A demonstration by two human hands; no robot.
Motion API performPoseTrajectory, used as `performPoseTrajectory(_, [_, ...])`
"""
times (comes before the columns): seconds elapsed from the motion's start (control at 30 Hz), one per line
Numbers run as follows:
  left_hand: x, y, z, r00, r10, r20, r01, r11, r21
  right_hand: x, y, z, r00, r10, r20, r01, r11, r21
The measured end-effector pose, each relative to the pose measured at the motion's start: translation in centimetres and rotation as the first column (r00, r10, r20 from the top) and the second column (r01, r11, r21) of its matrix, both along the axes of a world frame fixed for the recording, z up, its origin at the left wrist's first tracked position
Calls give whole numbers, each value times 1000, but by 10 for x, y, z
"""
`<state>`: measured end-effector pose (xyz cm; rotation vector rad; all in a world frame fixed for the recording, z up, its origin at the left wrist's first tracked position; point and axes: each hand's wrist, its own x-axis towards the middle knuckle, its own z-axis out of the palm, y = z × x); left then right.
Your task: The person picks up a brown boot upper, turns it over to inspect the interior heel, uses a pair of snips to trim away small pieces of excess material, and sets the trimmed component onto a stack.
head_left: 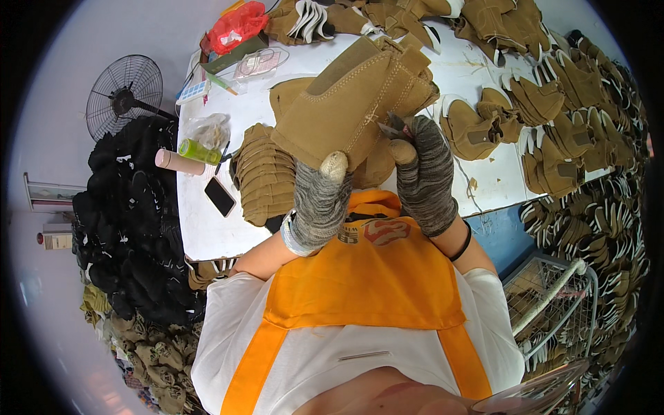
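A tan boot upper (pixel 332 104) with light stitching is raised over the white table, tilted. My left hand (pixel 316 204), in a grey knit sleeve that leaves the thumb tip bare, grips its lower edge; the fingers are behind the upper. My right hand (pixel 429 176), covered the same way, is closed around small dark thread snips (pixel 394 128). Their tips are at the stitched seam, where loose light threads stick out. Beneath the upper lie more tan pieces, partly covered. Left of my left hand, a row of overlapping tan uppers (pixel 266 173) rests on the table.
On the white table (pixel 494 183) are a phone (pixel 220 197), a pink bottle (pixel 180 162), a green container (pixel 194 150) and a red plastic bag (pixel 237 28). Tan uppers (pixel 473 129) line the right side. Beside the table stand a fan (pixel 124 102), a black pile (pixel 131 235) and a wire cart (pixel 553 297).
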<state>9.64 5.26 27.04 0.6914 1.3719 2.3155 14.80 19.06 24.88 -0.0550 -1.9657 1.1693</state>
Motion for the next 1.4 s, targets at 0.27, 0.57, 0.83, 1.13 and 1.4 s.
performPoseTrajectory(0.27, [2, 3, -10, 1000, 3, -3, -3, 1000, -23, -3, 5, 8, 998, -21, 55, 12, 986, 165])
performPoseTrajectory(0.57, [-5, 2, 2, 990, -69, 121, 63, 996, 56, -3, 10, -1, 998, -59, -38, 62, 995, 73])
performPoseTrajectory(0.83, [-8, 3, -4, 999, -5, 35, 4, 1000, 20, -1, 8, 4, 993, -93, 66, 83, 987, 140])
performPoseTrajectory(1.13, [-5, 3, -11, 999, 35, -2, -35, 999, 12, -2, 3, 9, 1000, -19, -7, 20, 987, 158])
performPoseTrajectory(1.4, [5, -2, -14, 999, -23, -31, 20, 996, -85, -6, 9, 9, 992, -116, 49, 104, 975, 197])
